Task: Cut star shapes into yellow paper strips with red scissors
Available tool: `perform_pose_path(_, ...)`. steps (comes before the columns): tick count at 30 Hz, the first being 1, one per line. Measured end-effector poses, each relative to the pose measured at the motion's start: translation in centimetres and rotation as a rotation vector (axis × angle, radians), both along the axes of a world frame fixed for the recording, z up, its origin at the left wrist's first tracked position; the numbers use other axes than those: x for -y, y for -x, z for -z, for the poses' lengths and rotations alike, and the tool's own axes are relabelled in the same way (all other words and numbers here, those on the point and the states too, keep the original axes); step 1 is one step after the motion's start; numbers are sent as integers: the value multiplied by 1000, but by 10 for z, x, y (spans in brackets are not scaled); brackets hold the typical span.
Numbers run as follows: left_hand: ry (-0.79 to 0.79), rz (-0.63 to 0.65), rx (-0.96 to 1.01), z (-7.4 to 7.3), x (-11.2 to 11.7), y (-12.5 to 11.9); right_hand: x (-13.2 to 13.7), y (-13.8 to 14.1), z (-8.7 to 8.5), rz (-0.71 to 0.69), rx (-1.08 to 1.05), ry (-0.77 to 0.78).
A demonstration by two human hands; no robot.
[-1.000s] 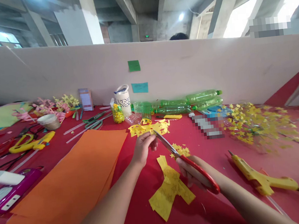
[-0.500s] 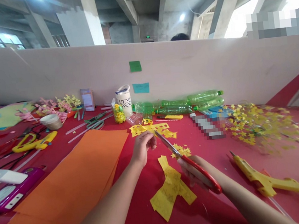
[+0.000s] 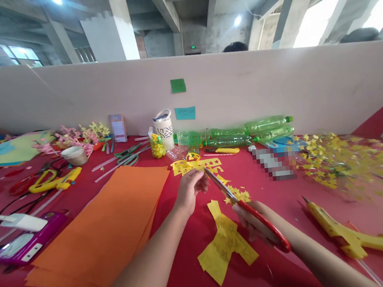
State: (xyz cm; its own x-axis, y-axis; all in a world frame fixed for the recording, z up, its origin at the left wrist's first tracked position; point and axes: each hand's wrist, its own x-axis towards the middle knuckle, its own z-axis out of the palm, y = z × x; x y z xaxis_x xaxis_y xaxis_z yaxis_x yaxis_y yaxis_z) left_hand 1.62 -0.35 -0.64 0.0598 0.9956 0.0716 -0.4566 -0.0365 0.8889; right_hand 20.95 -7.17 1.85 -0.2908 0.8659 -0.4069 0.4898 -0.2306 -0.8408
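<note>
My right hand (image 3: 254, 219) is closed around the red handles of a pair of scissors (image 3: 227, 191). The blades point up and left, and their tips are beside the fingertips of my left hand (image 3: 191, 190). That hand is pinched on what looks like a small piece of yellow paper, mostly hidden by the fingers. Beyond it lie yellow paper offcuts (image 3: 212, 162) with star-shaped holes. Cut yellow stars (image 3: 241, 195) form a small pile behind the blades. Below the hands, yellow paper pieces (image 3: 222, 245) with drawn star outlines overlap on the red tabletop (image 3: 177, 273).
Orange sheets (image 3: 107, 225) lie left, by a purple power strip (image 3: 31, 242) and a yellow glue gun (image 3: 58, 179). Another yellow glue gun (image 3: 347, 232) rests right, below a yellow-star branch (image 3: 340, 160). Green bottles (image 3: 228, 140) and a white tumbler (image 3: 163, 130) stand near the partition (image 3: 103, 89).
The view has shifted slightly, so everything sits a little further right. My hands and the scissors keep nearly the same pose over the table.
</note>
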Motion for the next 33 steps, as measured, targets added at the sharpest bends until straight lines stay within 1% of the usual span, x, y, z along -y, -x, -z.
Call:
perform_pose_path(3,-11,-2,1,2,0,0,0,2,-1,26,39,22)
perform_pose_path(7,-4,-19,17,3,-1,1,0,4,-1,23,48,28)
perform_pose_path(14,50,-31,-8,-1,2,0,0,6,-6,39,51,13)
perform_pose_path(18,57,-32,-48,-2,3,0,-2,5,-1,21,19,4)
perform_pose_path(20,56,-27,-59,0,2,1,-3,4,3,55,21,-8)
perform_pose_path(26,54,-43,-96,3,1,3,-3,-1,12,26,-86,54)
perform_pose_path(30,47,-49,-128,2,1,4,-2,-5,14,-9,-124,28)
perform_pose_path(33,52,-49,-132,1,1,5,-2,-6,12,-26,-111,11)
